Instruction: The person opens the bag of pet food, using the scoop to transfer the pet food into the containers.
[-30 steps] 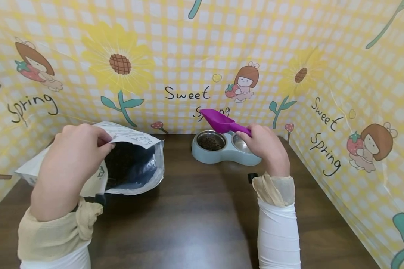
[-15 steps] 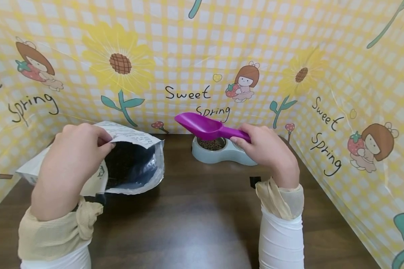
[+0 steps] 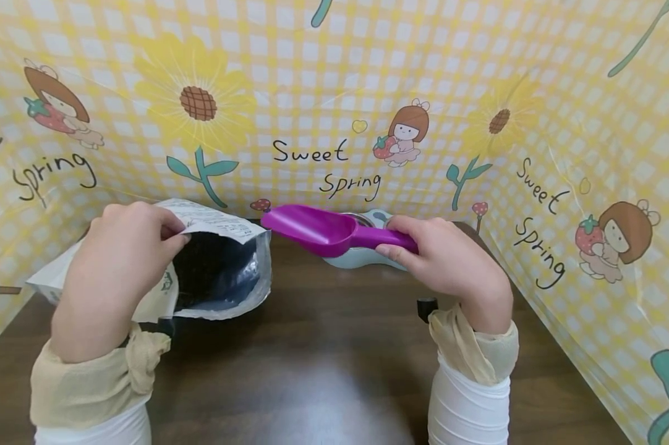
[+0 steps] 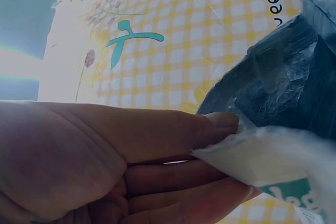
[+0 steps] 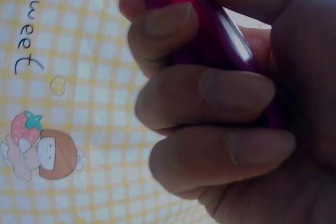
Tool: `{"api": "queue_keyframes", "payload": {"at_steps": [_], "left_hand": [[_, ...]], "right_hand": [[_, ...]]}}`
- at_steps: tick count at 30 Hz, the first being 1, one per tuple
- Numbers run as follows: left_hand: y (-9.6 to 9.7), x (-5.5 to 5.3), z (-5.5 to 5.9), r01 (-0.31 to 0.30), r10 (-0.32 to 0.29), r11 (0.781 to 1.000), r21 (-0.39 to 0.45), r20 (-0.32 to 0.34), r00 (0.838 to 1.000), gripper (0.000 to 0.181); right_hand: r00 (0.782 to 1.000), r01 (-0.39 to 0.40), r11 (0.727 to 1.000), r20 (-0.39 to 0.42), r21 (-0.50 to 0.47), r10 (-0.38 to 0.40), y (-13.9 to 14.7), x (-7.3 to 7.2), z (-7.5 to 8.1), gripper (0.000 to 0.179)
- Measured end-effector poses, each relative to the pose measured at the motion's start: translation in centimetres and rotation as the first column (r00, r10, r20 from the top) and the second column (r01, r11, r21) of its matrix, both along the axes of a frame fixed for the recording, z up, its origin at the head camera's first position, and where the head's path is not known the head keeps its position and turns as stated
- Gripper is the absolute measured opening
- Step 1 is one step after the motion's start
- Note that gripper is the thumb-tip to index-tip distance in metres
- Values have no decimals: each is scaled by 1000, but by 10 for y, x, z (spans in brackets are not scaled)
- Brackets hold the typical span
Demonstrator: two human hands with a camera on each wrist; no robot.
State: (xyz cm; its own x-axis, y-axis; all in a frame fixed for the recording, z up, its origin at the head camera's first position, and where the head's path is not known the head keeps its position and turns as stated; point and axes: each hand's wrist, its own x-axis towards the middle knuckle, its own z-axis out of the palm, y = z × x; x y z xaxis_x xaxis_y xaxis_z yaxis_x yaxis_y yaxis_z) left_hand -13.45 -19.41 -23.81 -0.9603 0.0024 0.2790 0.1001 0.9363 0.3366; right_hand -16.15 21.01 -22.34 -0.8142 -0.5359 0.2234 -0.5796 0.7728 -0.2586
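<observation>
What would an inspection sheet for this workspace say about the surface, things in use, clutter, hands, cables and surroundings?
Surface: dark wood-grain table, light glare.
Job's things: purple scoop, no contents showing; open bag, dark contents; pale blue double-bowl stand, partly hidden.
Clutter: small black object by the right cuff, unidentified.
Hands: left hand pinches the bag's edge; right hand grips the scoop's handle.
Cables: nothing seen.
Surroundings: yellow checked backdrop with flowers, lettering.

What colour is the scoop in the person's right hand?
Bright purple; the scoop shows best in the head view.
</observation>
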Motion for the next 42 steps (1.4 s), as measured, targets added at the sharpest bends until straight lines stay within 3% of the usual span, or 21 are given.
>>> {"api": "queue_keyframes", "payload": {"at_steps": [5, 10, 15, 19, 23, 32, 42], "left_hand": [[-1, -1, 2, -1, 1, 1000, -6, -10, 1000, 20], [1, 0, 1, -1, 1, 1000, 7, -12, 1000, 19], [0, 1, -1, -5, 5, 1000, 2, -18, 1000, 19], [-1, 0, -1, -8, 8, 1000, -12, -29, 1000, 19], [-1, 0, -1, -6, 5, 1000, -13, -31, 999, 19], [-1, 0, -1, -2, 1, 1000, -20, -32, 999, 19], [1, 0, -1, 4, -5, 1000, -20, -26, 1000, 19]], "right_hand": [[994, -62, 998, 96, 25, 59, -11, 6, 2, 20], [985, -133, 988, 123, 75, 123, -38, 11, -2, 24], [986, -162, 984, 46, 73, 159, -75, 14, -16, 25], [988, -119, 989, -90, 92, 127, -107, 16, -31, 31], [985, -48, 992, -159, 120, 67, -134, 15, -42, 37], [993, -14, 987, -112, 162, 33, -175, 12, -65, 53], [975, 126, 976, -205, 180, -88, -194, 8, -89, 57]]}}
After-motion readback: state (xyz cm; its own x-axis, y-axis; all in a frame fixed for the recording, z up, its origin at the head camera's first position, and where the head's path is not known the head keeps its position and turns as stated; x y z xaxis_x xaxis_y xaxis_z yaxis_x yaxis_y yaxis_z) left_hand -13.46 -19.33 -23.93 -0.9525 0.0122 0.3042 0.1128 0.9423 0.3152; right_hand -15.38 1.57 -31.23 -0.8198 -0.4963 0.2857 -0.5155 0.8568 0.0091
